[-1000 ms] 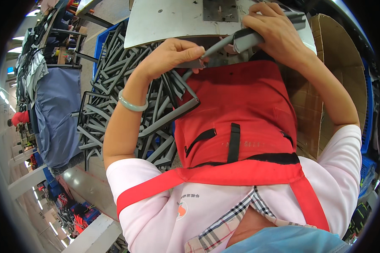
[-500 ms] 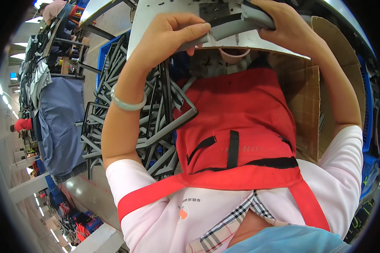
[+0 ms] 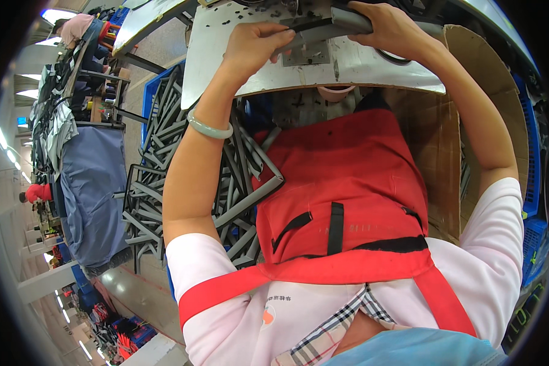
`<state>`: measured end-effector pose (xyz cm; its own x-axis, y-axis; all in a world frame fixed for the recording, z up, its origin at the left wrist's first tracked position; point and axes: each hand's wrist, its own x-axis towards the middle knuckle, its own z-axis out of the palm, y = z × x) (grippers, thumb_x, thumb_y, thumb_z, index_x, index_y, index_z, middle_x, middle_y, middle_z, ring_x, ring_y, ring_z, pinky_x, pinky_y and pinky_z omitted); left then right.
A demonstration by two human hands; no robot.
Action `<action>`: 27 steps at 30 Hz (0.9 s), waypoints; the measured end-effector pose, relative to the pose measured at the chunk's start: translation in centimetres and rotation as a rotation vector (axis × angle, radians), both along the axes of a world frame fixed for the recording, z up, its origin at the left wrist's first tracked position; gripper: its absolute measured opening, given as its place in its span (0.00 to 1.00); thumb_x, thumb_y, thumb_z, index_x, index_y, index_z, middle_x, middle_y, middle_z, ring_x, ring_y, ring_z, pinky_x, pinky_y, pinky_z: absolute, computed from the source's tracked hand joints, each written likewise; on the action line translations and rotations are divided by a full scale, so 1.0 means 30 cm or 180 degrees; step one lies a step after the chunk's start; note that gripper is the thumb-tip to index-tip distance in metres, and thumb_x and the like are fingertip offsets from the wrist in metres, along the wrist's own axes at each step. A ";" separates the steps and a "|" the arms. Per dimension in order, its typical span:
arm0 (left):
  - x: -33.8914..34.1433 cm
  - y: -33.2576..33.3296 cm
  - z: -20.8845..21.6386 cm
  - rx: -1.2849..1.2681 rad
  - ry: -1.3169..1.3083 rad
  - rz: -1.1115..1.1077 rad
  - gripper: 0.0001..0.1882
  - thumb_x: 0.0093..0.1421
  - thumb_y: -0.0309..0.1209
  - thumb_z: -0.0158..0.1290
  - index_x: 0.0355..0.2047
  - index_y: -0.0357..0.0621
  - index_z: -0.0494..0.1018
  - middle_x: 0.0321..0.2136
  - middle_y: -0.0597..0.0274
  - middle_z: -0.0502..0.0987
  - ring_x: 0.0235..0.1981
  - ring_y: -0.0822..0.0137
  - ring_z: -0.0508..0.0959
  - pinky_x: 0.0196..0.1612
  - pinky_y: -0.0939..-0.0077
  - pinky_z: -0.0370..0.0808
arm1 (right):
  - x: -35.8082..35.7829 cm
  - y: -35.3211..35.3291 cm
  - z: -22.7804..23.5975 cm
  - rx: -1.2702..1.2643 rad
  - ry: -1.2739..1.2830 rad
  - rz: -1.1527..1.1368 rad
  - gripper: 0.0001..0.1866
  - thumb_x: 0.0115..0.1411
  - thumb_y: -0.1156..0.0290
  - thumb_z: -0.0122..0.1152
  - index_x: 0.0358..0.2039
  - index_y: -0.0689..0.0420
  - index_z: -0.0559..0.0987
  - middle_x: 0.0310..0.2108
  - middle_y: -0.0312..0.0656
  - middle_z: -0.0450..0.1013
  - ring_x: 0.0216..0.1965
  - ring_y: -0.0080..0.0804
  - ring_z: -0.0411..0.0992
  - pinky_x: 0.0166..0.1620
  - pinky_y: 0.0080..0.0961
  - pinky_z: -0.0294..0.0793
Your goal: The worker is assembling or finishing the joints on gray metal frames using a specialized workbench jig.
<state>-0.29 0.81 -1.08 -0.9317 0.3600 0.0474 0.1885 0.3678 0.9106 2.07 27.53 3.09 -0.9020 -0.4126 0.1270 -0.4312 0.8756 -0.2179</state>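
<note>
Over the white worktable (image 3: 219,67), both my hands hold a grey padded strip (image 3: 351,22) with a black band along it. My left hand (image 3: 256,47) pinches its left end between thumb and fingers. Closed around the part towards its right end is my right hand (image 3: 391,29), the thumb hidden beneath or behind it. The strip lies roughly level, running from one hand to the other. Below it, a dark metal plate (image 3: 311,56) is set in the tabletop.
Many similar grey and black strips (image 3: 244,204) fill a blue crate (image 3: 147,91) on my left. A cardboard box (image 3: 436,177) stands right of my red apron (image 3: 348,165). Small black scraps dot the tabletop. A pink container (image 3: 335,93) shows under the table's edge.
Both hands have carried the strip farther over the table, away from its near edge. More of the tabletop and metal plate now shows. My grips look the same.
</note>
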 end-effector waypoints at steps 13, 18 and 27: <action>-0.098 -0.004 -0.008 0.0052 0.0173 -0.0112 0.14 0.62 0.33 0.56 0.42 0.34 0.80 0.25 0.61 0.79 0.21 0.76 0.70 0.29 0.82 0.69 | -0.064 -0.009 0.025 -0.0244 -0.0094 -0.0088 0.28 0.51 0.57 0.67 0.45 0.65 0.75 0.34 0.60 0.76 0.39 0.54 0.76 0.41 0.41 0.74; -0.107 0.022 0.016 0.0560 -0.0376 0.0473 0.11 0.64 0.28 0.53 0.38 0.30 0.79 0.25 0.63 0.78 0.23 0.74 0.71 0.27 0.79 0.68 | -0.081 0.029 -0.004 -0.0532 0.0117 -0.0349 0.28 0.50 0.60 0.68 0.46 0.66 0.74 0.35 0.59 0.76 0.38 0.52 0.76 0.41 0.40 0.74; 0.098 0.099 0.116 -0.1073 0.0968 -0.0575 0.10 0.54 0.30 0.58 0.29 0.32 0.78 0.17 0.50 0.75 0.20 0.71 0.74 0.25 0.71 0.70 | 0.260 -0.296 -0.201 -0.0301 0.1767 0.1872 0.11 0.50 0.71 0.60 0.36 0.58 0.75 0.42 0.43 0.72 0.50 0.40 0.70 0.53 0.31 0.70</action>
<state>2.65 3.78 2.39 -0.8150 0.5568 0.1606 0.5154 0.5697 0.6402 9.87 18.64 -2.95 -0.3363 -0.7645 0.5500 -0.8817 0.4608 0.1013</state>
